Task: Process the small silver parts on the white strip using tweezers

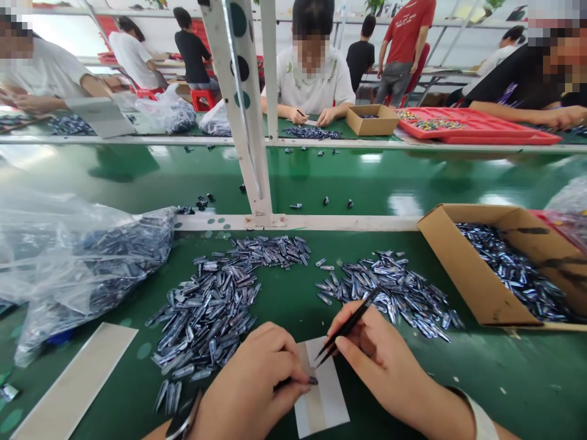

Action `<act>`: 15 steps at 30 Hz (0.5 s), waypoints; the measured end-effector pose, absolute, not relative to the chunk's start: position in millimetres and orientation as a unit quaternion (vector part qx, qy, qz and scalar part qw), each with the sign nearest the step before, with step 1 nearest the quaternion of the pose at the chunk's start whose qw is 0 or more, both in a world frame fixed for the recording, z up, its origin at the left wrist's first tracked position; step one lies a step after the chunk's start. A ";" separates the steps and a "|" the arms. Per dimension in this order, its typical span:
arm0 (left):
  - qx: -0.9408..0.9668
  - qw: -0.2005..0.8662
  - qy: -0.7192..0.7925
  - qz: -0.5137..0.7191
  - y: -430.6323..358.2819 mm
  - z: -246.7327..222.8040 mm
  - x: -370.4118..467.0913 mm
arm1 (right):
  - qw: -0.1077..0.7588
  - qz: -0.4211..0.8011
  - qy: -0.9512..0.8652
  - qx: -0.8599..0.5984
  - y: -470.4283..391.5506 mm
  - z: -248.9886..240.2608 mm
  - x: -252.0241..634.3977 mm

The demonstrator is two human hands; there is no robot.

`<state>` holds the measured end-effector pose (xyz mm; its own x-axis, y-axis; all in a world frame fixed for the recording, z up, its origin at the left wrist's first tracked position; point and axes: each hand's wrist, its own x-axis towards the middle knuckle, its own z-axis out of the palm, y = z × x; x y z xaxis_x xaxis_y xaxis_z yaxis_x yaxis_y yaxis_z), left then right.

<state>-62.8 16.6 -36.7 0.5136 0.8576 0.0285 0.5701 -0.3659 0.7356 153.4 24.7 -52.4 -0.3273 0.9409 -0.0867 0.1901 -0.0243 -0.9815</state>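
The left hand (263,382), fingers closed, pinches a small dark plastic piece (313,380) above a white card (337,400). The right hand (383,360) grips black tweezers (347,327) between thumb and curled fingers, their slightly parted tips near the piece. Loose piles of translucent bluish pieces (206,321) lie beyond.

A head-worn camera looks forward and down, close above the near bench (463,366), facing the far bench (321,144).

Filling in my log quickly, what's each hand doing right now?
Left hand: closed, pinching a small dark piece.
Right hand: closed, holding black tweezers.
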 end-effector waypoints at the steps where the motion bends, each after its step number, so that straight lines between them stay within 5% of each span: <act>1: 0.800 0.341 0.450 0.204 17.6 -36.5 -62.9 | 0.343 0.544 -0.606 -0.468 25.1 -52.9 153.7; 15: 0.825 0.304 0.439 0.183 17.5 -36.0 -62.3 | 0.330 0.542 -0.604 -0.482 29.9 -48.8 151.2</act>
